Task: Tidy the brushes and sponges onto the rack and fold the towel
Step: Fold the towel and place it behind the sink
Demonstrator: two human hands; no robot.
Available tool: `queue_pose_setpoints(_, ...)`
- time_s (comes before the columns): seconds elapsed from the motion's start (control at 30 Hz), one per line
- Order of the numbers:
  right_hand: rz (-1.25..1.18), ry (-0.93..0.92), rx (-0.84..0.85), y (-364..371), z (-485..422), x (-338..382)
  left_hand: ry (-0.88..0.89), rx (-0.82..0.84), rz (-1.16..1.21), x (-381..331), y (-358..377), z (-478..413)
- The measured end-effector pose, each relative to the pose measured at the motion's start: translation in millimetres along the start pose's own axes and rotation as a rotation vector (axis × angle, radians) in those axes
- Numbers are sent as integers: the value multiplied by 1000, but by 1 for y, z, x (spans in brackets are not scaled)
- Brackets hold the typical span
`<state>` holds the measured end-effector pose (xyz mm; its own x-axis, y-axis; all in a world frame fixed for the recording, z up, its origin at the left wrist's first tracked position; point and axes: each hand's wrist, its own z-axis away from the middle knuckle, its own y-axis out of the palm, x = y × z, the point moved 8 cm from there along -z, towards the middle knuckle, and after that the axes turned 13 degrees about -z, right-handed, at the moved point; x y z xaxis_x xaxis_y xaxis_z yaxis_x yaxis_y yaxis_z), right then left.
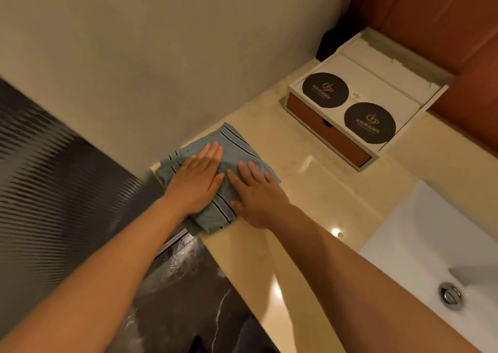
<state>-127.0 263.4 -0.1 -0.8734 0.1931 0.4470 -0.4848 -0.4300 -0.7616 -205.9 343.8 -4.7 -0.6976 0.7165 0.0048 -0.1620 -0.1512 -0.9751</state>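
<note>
Here, the folded blue-grey towel point(234, 146) with thin dark stripes lies on the cream counter point(310, 191), at its left end just beside the pale wall point(134, 56). Both hands rest flat on it with straight fingers, gripping nothing: the left hand point(196, 180) on the left part, the right hand point(256, 191) on the right part, its thumb spread along the near edge. Further back stands a white box point(323, 131) with a brown drawer front. On top lie two round black coasters point(325, 90), each with a gold logo and a line of writing too small to read. A white sink point(420, 234) with a metal drain point(449, 296) lies to the right.
</note>
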Motion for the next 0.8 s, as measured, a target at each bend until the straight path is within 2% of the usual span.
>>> queue_pose_setpoints(0.2, -22, 30, -116, -41, -17, -40, -44, -32, 9, -22, -12, -52)
queue_pose_setpoints(0.4, -26, 149, -160, -53, 5, -87, 28, -103, -19, -74, -18, -82)
queue_pose_setpoints(0.67, -43, 202, -151, -33, 53, -105, 60, -179, -66, -117, -10, -54)
queue_pose_setpoints(0.8, -68, 169, -216, -10, 91, -105, 69, -136, -61, -143, -1, -23)
